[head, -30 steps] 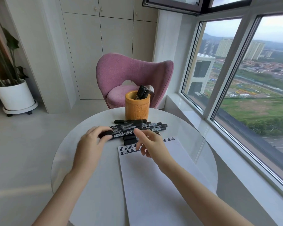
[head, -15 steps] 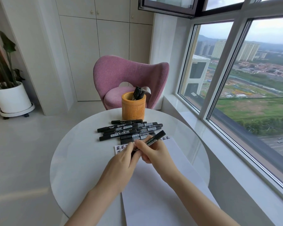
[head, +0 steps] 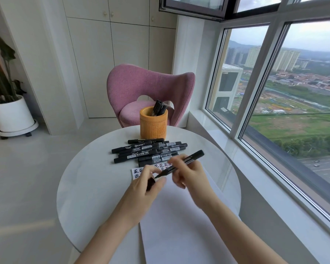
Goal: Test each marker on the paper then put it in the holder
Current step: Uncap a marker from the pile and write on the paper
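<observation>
Right grip [head: 191, 174] is grasping the marker [head: 191, 158] by its middle, slanting it over the top of the paper [head: 179, 225]. The left grip [head: 147, 187] is pinching what looks like its cap [head: 150, 184], just off the bare tip.

In the head view, the holder [head: 153, 123] is standing at the far edge of the desk [head: 88, 187], carrying a few markers. The untested markers [head: 149, 152] are lying between it and the paper.

As I judge it, the exposed nib is hovering close enough to the left fingers to ink them, and a loosely pinched cap could be rolling off the round desk.

Rows of 正 are showing on the paper, and one barrel label is reading 大容量 700.
</observation>
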Demonstrator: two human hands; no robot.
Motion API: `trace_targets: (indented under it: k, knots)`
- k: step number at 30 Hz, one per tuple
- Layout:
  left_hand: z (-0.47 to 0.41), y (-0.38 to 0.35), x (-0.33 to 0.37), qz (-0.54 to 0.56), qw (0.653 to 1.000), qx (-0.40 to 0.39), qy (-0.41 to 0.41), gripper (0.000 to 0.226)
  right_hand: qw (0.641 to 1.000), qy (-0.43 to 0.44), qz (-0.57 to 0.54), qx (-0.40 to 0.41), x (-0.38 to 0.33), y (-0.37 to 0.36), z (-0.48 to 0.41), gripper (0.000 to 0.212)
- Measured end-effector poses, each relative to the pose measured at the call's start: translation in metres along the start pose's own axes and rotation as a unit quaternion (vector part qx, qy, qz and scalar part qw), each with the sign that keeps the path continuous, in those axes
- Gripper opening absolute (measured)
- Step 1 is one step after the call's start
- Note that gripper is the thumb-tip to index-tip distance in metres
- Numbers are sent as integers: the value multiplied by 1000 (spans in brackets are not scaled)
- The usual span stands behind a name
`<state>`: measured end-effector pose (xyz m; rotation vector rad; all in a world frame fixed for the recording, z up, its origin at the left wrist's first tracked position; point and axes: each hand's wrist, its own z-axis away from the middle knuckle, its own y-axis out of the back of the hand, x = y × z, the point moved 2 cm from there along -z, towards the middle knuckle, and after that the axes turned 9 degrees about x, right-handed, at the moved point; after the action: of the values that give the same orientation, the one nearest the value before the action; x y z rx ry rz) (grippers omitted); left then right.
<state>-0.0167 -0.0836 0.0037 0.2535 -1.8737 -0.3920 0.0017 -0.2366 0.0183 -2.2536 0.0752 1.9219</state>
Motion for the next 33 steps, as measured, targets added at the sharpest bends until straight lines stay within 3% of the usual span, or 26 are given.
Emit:
trace_targets:
  k: [4, 9, 15, 24, 33]
  knots:
    - [4, -1, -10, 31, 999, -2, 30, 15, 996, -24, -15, 84, -5, 31, -25, 22]
    - [8, -3, -9, 57, 998, 1, 36, 19, 986, -58, 68, 142, 0, 56, -49, 28]
    - [9, -3, -15, 70, 995, -21, 65, 23, 976, -29, 125, 177, 14, 50, -69, 53]
    - [9, -5, -18, 69, 994, -23, 78, 19, 951, 31, 218, 218, 30, 50, -70, 19]
    - [9, -5, -19, 61, 995, -23, 71, 15, 949, 32, 227, 217, 34, 51, -72, 18]
